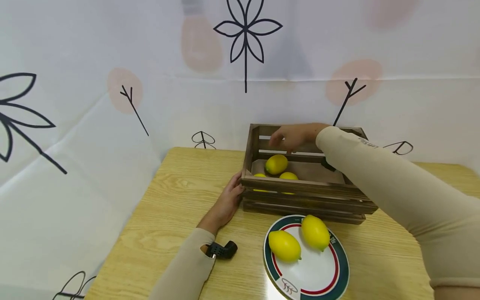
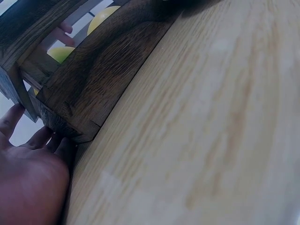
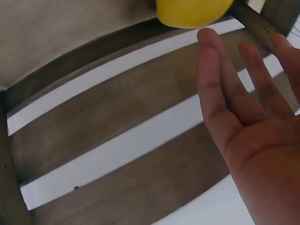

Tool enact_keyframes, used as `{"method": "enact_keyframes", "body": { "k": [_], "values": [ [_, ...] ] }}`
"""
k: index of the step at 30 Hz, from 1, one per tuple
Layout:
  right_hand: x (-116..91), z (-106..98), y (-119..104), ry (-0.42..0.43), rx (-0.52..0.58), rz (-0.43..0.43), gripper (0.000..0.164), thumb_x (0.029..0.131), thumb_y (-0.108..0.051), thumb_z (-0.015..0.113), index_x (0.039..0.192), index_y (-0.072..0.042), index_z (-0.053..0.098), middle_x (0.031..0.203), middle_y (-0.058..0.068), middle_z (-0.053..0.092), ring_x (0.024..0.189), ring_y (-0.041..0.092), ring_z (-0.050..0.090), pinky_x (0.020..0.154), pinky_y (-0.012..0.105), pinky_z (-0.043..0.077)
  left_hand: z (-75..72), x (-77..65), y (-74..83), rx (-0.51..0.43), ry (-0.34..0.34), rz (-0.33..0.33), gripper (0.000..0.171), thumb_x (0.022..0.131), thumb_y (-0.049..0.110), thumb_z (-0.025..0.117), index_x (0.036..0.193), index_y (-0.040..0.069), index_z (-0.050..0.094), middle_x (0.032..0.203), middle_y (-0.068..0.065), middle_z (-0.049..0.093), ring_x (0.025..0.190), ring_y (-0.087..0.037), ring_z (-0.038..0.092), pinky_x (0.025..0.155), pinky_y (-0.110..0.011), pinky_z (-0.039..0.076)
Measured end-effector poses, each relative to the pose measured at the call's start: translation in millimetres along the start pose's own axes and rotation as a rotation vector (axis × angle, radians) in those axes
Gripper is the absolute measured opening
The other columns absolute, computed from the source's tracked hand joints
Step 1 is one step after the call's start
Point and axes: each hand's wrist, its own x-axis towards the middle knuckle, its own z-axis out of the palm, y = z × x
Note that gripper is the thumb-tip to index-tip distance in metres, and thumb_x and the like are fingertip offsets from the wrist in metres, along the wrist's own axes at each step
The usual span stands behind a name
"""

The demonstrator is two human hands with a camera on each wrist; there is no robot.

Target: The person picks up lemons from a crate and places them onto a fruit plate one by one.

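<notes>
In the crate [image 1: 318,192], the far lemon [image 1: 276,164] lies below the empty, loosely spread right hand [image 1: 294,136], while the relaxed left hand [image 1: 226,203] touches the crate's left end.

Lemons [image 1: 285,246] are showing yellow, crate [image 1: 315,188] dark brown, plate [image 1: 314,273] white ringed green and red, table [image 1: 187,189] tan wood-grain.

This looks like a makeshift recording corner, whether in a home or a lab the views cannot tell: a creased white sheet [image 1: 157,46] with line-drawn leaves and pink blots hangs behind a wood-grain table [image 1: 168,187], and a wrist wears a black device [image 1: 225,251]. The plate [image 1: 316,271] and lemons [image 1: 285,246] suggest a kitchen.
</notes>
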Motion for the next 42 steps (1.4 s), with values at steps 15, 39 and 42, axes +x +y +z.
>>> {"method": "enact_keyframes", "body": {
  "k": [15, 39, 42],
  "values": [
    [18.6, 13.9, 9.0, -0.128, 0.003, 0.103, 0.052, 0.089, 0.008, 0.035, 0.135, -0.014, 0.047, 0.144, 0.024, 0.033, 0.091, 0.026, 0.061, 0.074, 0.037, 0.053, -0.5, 1.0, -0.3, -0.002, 0.003, -0.011, 0.055, 0.094, 0.023, 0.044, 0.145, 0.026, 0.023, 0.151, -0.003, 0.019, 0.137, -0.024, 0.022, 0.112, -0.043, 0.015],
    [29.0, 30.6, 15.4, -0.191, -0.054, 0.152, 0.059, 0.09, -0.013, 0.054, 0.144, -0.018, 0.032, 0.134, 0.018, 0.035, 0.089, 0.022, 0.055, 0.071, 0.035, 0.052, -3.1, 2.4, -0.3, 0.021, -0.014, -0.008, 0.056, 0.094, 0.026, 0.044, 0.145, 0.028, 0.022, 0.151, -0.002, 0.019, 0.138, -0.023, 0.022, 0.112, -0.043, 0.017],
    [29.0, 32.2, 15.2, -0.169, -0.07, 0.155, 0.059, 0.09, -0.016, 0.055, 0.144, -0.018, 0.032, 0.14, 0.018, 0.031, 0.095, 0.024, 0.053, 0.075, 0.038, 0.052, -3.1, 2.8, -0.6, 0.022, -0.013, -0.007, 0.056, 0.094, 0.027, 0.045, 0.145, 0.03, 0.023, 0.151, -0.001, 0.02, 0.137, -0.023, 0.023, 0.112, -0.043, 0.017]
  ]
}}
